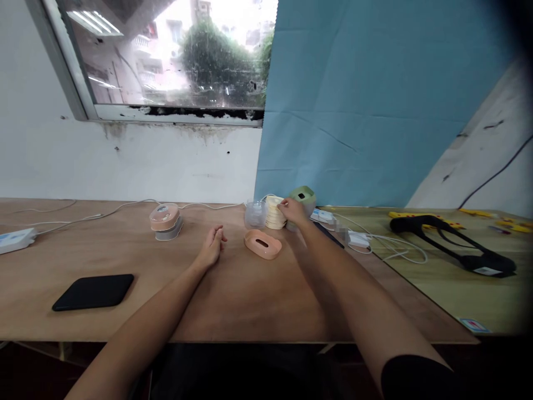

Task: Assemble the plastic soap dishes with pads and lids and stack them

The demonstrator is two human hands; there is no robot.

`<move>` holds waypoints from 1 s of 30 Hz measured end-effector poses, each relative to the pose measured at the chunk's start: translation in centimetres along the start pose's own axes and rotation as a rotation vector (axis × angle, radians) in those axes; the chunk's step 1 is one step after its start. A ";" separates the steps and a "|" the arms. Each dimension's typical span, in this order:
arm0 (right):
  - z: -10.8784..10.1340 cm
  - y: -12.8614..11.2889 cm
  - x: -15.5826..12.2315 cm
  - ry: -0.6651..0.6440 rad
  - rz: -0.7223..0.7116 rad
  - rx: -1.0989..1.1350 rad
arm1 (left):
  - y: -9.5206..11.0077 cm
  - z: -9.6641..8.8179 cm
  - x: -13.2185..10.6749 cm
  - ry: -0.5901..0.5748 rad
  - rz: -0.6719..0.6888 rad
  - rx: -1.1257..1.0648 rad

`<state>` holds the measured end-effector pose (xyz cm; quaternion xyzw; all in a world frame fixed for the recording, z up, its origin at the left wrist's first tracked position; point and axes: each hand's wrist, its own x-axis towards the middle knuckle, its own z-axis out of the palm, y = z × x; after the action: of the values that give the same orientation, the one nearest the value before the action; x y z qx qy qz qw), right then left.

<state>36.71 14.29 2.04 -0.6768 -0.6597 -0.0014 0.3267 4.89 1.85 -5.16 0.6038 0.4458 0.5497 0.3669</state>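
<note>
At the back of the table, my right hand reaches to a stack of cream-coloured oval pieces. Its thumb and fingertips pinch at the stack's upper rim. My left hand rests on its side on the tabletop, holding nothing, fingers loosely bent and a little apart. Between the hands lies a peach-coloured oval dish with a dark slot in its middle. Clear plastic pieces stand left of the cream stack. A green-topped container is partly hidden behind my right hand.
A pink-and-grey stack stands to the left, with a black flat case nearer the front edge. White power strips and cables run along the back. On the right lie a black strap-like frame and yellow pieces.
</note>
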 end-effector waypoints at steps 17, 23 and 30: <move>-1.1 -1.4 -7.1 0.157 -0.231 0.407 | -0.3 0.1 0.0 -0.018 -0.008 0.001; -0.1 -3.5 -13.5 -0.185 -0.635 0.219 | 0.1 -0.3 0.2 -0.002 0.041 0.099; -0.9 -3.3 -13.5 -0.343 -0.610 0.037 | 0.2 -2.4 0.8 0.053 0.099 0.254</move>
<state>32.35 1.54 -1.67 -0.4330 -0.8767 0.0269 0.2076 2.50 2.40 -4.40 0.6518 0.4912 0.5219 0.2479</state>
